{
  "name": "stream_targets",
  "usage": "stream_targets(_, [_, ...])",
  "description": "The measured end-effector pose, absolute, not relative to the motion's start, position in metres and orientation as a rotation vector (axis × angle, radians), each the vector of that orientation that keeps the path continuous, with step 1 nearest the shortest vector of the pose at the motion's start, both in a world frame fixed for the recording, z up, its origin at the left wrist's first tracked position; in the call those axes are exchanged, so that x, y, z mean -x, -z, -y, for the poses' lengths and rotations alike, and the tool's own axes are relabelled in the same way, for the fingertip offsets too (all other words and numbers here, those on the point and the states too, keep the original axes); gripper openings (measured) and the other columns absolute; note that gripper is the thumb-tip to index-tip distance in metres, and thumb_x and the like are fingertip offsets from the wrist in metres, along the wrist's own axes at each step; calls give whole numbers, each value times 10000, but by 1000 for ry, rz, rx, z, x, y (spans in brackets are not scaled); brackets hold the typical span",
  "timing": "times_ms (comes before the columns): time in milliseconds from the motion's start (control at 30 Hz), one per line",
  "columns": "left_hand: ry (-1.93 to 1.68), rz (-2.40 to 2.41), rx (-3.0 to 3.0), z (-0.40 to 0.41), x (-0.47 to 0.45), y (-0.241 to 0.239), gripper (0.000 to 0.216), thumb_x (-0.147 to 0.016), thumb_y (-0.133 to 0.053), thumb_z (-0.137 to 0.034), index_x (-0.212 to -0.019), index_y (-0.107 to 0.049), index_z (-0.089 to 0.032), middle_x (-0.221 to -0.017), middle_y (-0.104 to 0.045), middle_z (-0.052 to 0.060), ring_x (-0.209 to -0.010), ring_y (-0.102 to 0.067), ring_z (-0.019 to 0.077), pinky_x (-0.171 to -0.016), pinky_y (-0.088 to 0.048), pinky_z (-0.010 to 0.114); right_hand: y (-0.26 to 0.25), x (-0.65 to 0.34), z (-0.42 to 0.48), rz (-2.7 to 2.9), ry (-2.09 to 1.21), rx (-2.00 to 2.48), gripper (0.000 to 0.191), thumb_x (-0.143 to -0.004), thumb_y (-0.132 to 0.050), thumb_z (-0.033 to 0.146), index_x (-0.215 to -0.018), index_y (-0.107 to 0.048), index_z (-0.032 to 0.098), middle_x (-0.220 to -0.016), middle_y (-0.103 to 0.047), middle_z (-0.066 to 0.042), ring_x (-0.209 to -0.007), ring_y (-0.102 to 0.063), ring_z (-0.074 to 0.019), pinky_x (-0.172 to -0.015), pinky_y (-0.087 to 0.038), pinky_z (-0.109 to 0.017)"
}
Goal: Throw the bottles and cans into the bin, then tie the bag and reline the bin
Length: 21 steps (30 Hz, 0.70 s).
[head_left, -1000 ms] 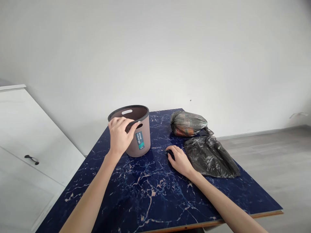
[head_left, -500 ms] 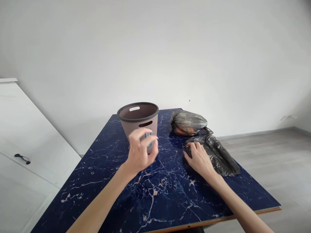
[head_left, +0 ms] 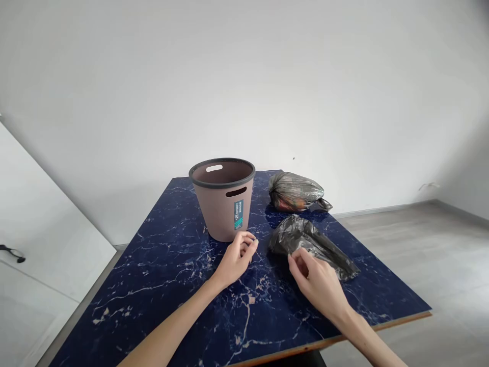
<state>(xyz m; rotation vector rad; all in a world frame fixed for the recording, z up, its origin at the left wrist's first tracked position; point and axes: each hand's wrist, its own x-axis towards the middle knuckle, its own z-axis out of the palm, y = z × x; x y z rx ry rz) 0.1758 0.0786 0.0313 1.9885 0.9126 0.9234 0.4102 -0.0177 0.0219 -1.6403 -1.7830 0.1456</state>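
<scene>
My right hand pinches the near left edge of a crumpled black garbage bag, which lies loosely spread on the table. My left hand hovers just in front of a garbage bin, its fingers curled in toward the thumb with nothing visible in them. The pinkish-brown garbage bin stands upright, with a dark rim, oval handle holes and a blue-green label. I see no liner inside it, though its bottom is hidden. Beyond the loose bag rests a knotted, filled grey-black bag with orange and pale contents showing through.
All of this is on a dark blue marble-patterned table with a wooden front edge. A white cabinet with a black handle stands at left. Behind is a white wall; grey floor lies to the right.
My right hand has drawn the black bag's edge left and toward me. My left hand has come down and to the right, its fingers curling in. The view has shifted slightly.
</scene>
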Motion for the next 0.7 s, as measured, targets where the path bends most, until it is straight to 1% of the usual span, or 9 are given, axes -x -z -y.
stream_targets(67, [-897,-918,-1867,-78,-177,-24,374,-1143,-375,-574,-1268,-462,-232,-881,-637,0,-645,-625,153,-641,-531,302,-26,-390,32,1794,-203,1548,314,-1139,-413,447,-889,-504,280,-653,-623,29,-528,-606,-171,-560,-410,-285])
stream_targets(133, [-887,-918,-1783,-77,-177,-20,393,-1143,-361,-587,-1302,-425,-233,-813,-624,-25,-640,-620,159,-645,-517,302,-28,-374,44,1812,-253,1475,307,-1148,-406,430,-895,-500,284,-639,-608,42,-505,-590,-160,-533,-410,-273])
stream_targets(200, [-876,-904,-1733,-75,-177,-20,391,-1121,-446,-578,-1308,-432,-236,-812,-647,-22,-671,-628,168,-645,-498,295,-30,-363,52,1853,-300,1414,280,-1144,-431,404,-904,-514,285,-629,-607,52,-485,-582,-155,-515,-408,-268])
stream_targets(300, [-857,-870,-1710,-72,-177,-24,349,-1051,-614,-514,-1230,-531,-225,-904,-713,23,-736,-657,180,-667,-497,297,-36,-360,57,1987,-410,1331,269,-1128,-492,394,-896,-570,282,-657,-662,40,-492,-608,-159,-517,-408,-273])
stream_targets(367, [-866,-854,-1720,-69,-177,-29,286,-1041,-637,-466,-1169,-613,-211,-967,-737,55,-840,-696,208,-752,-529,324,-44,-364,57,1985,-491,1325,319,-1129,-499,433,-865,-592,280,-658,-678,24,-513,-630,-170,-531,-421,-280])
stream_targets(433, [-887,-836,-1748,-64,-177,-34,249,-1051,-628,-430,-1150,-687,-209,-1054,-755,81,-980,-715,240,-878,-546,361,-56,-372,54,1851,-560,1359,363,-1128,-482,505,-862,-589,282,-634,-664,17,-511,-632,-178,-534,-439,-285])
stream_targets(533, [-903,-803,-1826,-54,-180,-41,226,-1048,-658,-391,-1165,-775,-237,-1174,-750,92,-1133,-692,270,-1030,-508,416,-72,-387,46,1647,-672,1442,364,-1098,-487,621,-1002,-581,283,-644,-656,29,-506,-638,-189,-541,-455,-296])
stream_targets(633, [-911,-733,-1933,-40,-184,-47,162,-1026,-713,-336,-1125,-828,-278,-1210,-740,84,-1216,-654,277,-1111,-440,440,-81,-401,38,1539,-825,1540,457,-1047,-495,732,-1090,-539,280,-671,-676,44,-497,-657,-200,-556,-471,-310])
stream_targets(700, [-899,-643,-2007,-32,-188,-47,132,-1023,-728,-295,-1098,-838,-299,-1158,-773,58,-1225,-651,261,-1123,-415,425,-81,-407,36,1516,-937,1579,502,-1019,-494,777,-1030,-539,277,-675,-697,36,-493,-672,-209,-569,-489,-320])
